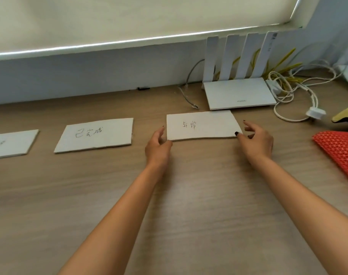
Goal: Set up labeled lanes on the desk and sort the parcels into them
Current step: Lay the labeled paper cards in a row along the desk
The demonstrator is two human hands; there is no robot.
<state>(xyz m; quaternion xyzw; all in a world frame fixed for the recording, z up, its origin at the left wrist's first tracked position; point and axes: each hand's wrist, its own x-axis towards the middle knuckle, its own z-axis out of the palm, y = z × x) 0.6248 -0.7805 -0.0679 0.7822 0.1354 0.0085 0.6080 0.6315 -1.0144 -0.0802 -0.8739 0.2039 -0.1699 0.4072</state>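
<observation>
Label card (202, 125): white, handwritten, flat

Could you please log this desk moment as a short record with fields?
surface: wooden desk
labels: three white handwritten cards in a row
right card: flat, just in front of the white four-antenna router
middle card: flat, untouched
left card: cut off by the frame edge
left hand: at the right card's left edge
right hand: fingertip on its right corner
far right: red mesh mat
parcels: none visible
</observation>
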